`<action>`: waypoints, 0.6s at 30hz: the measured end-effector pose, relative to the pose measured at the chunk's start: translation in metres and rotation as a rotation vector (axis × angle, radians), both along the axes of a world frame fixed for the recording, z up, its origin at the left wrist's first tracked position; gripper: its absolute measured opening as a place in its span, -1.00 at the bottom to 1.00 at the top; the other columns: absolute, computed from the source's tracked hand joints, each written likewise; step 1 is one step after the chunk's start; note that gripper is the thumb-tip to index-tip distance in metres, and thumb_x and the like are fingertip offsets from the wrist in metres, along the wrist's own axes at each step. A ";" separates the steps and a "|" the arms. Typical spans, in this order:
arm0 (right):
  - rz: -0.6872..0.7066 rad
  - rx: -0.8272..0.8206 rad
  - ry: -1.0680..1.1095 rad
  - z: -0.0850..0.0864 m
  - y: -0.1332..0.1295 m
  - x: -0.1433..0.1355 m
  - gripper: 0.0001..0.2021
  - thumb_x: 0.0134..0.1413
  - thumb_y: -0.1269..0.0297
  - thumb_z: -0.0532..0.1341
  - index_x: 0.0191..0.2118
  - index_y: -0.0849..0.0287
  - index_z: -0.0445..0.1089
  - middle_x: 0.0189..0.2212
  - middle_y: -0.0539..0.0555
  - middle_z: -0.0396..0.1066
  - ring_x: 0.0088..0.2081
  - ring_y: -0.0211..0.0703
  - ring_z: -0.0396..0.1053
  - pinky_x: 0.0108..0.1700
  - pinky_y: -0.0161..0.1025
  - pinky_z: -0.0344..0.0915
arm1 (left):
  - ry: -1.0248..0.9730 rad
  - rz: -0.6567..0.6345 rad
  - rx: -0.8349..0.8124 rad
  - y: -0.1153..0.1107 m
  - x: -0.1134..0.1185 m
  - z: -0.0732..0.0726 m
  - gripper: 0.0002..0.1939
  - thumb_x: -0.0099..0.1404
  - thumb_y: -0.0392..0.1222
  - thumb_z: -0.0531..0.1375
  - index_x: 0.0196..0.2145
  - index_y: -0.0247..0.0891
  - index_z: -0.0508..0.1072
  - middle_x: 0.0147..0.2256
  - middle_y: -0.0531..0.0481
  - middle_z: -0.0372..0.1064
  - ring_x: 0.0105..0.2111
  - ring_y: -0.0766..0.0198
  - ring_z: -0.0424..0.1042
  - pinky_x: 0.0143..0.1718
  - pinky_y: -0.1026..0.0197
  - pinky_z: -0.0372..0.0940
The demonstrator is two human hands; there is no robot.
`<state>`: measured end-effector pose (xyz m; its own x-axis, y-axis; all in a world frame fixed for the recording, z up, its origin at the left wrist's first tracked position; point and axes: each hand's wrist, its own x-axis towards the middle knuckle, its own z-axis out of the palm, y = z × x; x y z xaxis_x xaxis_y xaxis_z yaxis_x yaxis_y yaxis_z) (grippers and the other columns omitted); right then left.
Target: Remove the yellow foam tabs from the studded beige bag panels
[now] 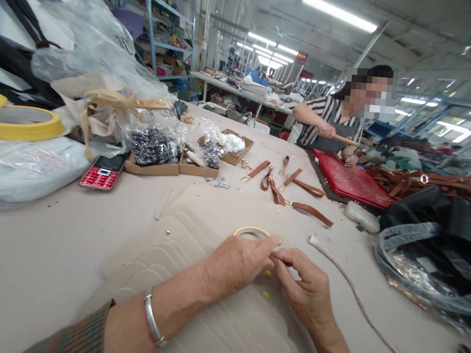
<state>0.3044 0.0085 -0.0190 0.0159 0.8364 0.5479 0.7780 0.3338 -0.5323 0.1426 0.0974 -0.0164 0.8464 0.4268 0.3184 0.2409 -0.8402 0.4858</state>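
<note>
My left hand [238,262], with a silver bracelet on its wrist, is closed on a roll of yellow tape [251,231] over a stack of beige sheets [191,304]. Its fingertips meet those of my right hand [302,281], which is pinched at the tape's edge, where a small yellow bit shows. Two small yellow pieces [265,294] lie on the top sheet below the fingers. Small brass-coloured studs [168,232] sit on the sheets.
Brown straps [310,211] with clasps lie ahead, near cardboard trays [154,168] of hardware. A red phone [103,171] and yellow tape rolls [23,124] are left. A cord [357,297] and black bags [439,244] are right. Across the table a person holds a tool above a red pad [348,178].
</note>
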 end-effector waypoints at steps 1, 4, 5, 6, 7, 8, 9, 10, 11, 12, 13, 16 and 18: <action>-0.013 0.015 -0.029 0.000 0.000 -0.001 -0.87 0.15 0.46 0.15 -0.31 0.16 0.43 -0.40 0.02 0.48 -0.38 -0.27 0.43 -0.29 -0.36 0.33 | -0.005 -0.004 0.004 0.000 0.000 0.001 -0.62 0.40 -0.25 0.06 0.13 -0.26 0.12 -0.13 -0.09 0.46 -0.11 0.17 0.46 -0.11 0.17 0.36; -0.084 0.067 -0.116 -0.001 0.000 -0.004 -0.87 0.08 0.49 0.15 -0.39 0.17 0.41 -0.52 -0.04 0.44 -0.51 -0.33 0.37 -0.40 -0.40 0.27 | -0.005 -0.005 0.032 0.002 -0.001 0.002 -0.75 0.39 -0.27 0.04 0.02 -0.25 0.22 -0.18 -0.05 0.45 -0.16 0.20 0.45 -0.17 0.22 0.34; -0.107 0.081 -0.135 -0.001 0.000 -0.005 -0.87 0.06 0.49 0.16 -0.40 0.17 0.41 -0.54 -0.05 0.43 -0.54 -0.35 0.36 -0.41 -0.40 0.26 | 0.007 0.002 0.044 0.003 0.000 0.003 -0.82 0.39 -0.27 0.03 -0.05 -0.24 0.27 -0.22 -0.02 0.45 -0.20 0.21 0.45 -0.21 0.23 0.32; -0.126 0.086 -0.141 -0.001 0.000 -0.006 -0.87 0.04 0.49 0.16 -0.41 0.17 0.42 -0.56 -0.06 0.42 -0.55 -0.35 0.35 -0.42 -0.41 0.26 | 0.021 0.011 0.058 0.004 0.000 0.004 -0.88 0.39 -0.27 0.03 -0.13 -0.24 0.30 -0.26 0.00 0.44 -0.24 0.22 0.44 -0.24 0.24 0.31; -0.144 0.079 -0.131 -0.001 0.000 -0.008 -0.88 0.03 0.47 0.17 -0.42 0.17 0.44 -0.57 -0.06 0.42 -0.56 -0.35 0.35 -0.42 -0.41 0.26 | 0.034 0.021 0.076 0.006 0.000 0.005 -0.91 0.38 -0.28 0.03 -0.21 -0.23 0.32 -0.30 0.02 0.43 -0.28 0.23 0.43 -0.28 0.25 0.29; -0.164 0.056 -0.095 -0.001 0.000 -0.010 -0.89 0.02 0.45 0.18 -0.43 0.17 0.45 -0.57 -0.06 0.43 -0.56 -0.34 0.35 -0.43 -0.40 0.26 | 0.043 0.033 0.096 0.007 0.001 0.006 -0.91 0.38 -0.29 0.03 -0.26 -0.23 0.32 -0.33 0.03 0.41 -0.32 0.25 0.41 -0.31 0.27 0.27; -0.192 0.014 -0.028 0.000 0.001 -0.012 -0.90 0.01 0.41 0.20 -0.43 0.17 0.46 -0.59 -0.06 0.42 -0.57 -0.33 0.35 -0.44 -0.40 0.26 | 0.047 0.044 0.120 0.007 0.001 0.007 -0.90 0.37 -0.30 0.03 -0.30 -0.23 0.32 -0.35 0.04 0.40 -0.34 0.26 0.39 -0.34 0.27 0.25; -0.222 -0.049 0.075 0.000 0.002 -0.014 -0.91 0.01 0.37 0.21 -0.44 0.17 0.46 -0.60 -0.06 0.42 -0.59 -0.32 0.34 -0.47 -0.40 0.26 | 0.048 0.051 0.147 0.007 0.002 0.008 -0.90 0.35 -0.31 0.03 -0.31 -0.23 0.32 -0.36 0.05 0.38 -0.36 0.26 0.38 -0.36 0.28 0.23; -0.252 -0.124 0.206 0.000 0.003 -0.015 -0.89 0.01 0.31 0.22 -0.46 0.18 0.46 -0.63 -0.06 0.41 -0.60 -0.31 0.34 -0.51 -0.39 0.26 | 0.047 0.058 0.175 0.006 0.002 0.008 -0.90 0.34 -0.32 0.03 -0.32 -0.22 0.32 -0.37 0.05 0.37 -0.38 0.26 0.37 -0.40 0.28 0.21; -0.277 -0.203 0.352 -0.001 0.004 -0.016 -0.86 -0.01 0.25 0.24 -0.47 0.19 0.45 -0.66 -0.05 0.39 -0.62 -0.29 0.33 -0.54 -0.39 0.26 | 0.044 0.064 0.199 0.004 0.003 0.009 -0.90 0.34 -0.31 0.03 -0.32 -0.22 0.32 -0.38 0.05 0.36 -0.40 0.26 0.35 -0.43 0.27 0.18; -0.300 -0.270 0.500 -0.002 0.006 -0.016 -0.83 -0.03 0.21 0.26 -0.49 0.19 0.44 -0.69 -0.06 0.38 -0.64 -0.29 0.31 -0.57 -0.38 0.26 | 0.039 0.067 0.219 0.002 0.003 0.009 -0.90 0.33 -0.29 0.03 -0.31 -0.22 0.33 -0.39 0.04 0.35 -0.43 0.26 0.34 -0.47 0.27 0.16; -0.364 -0.359 0.848 -0.006 0.011 -0.007 -0.77 -0.19 0.14 0.35 -0.54 0.20 0.40 -0.73 -0.08 0.33 -0.69 -0.32 0.26 -0.61 -0.38 0.26 | 0.010 0.046 0.255 -0.005 0.005 0.008 -0.92 0.32 -0.28 0.04 -0.28 -0.21 0.33 -0.39 0.04 0.33 -0.46 0.26 0.32 -0.53 0.25 0.13; -0.396 -0.403 0.934 -0.008 0.014 0.005 -0.72 -0.28 0.13 0.40 -0.53 0.22 0.40 -0.71 -0.08 0.33 -0.69 -0.33 0.26 -0.62 -0.38 0.27 | 0.023 0.048 0.256 -0.008 0.006 0.006 -0.91 0.33 -0.30 0.03 -0.25 -0.21 0.32 -0.37 0.04 0.33 -0.44 0.26 0.32 -0.51 0.26 0.15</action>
<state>0.3092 0.0229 -0.0272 0.5910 0.7956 -0.1336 0.0242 -0.1830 -0.9828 0.1487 0.0895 -0.0107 0.8356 0.3743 0.4020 0.2918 -0.9226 0.2524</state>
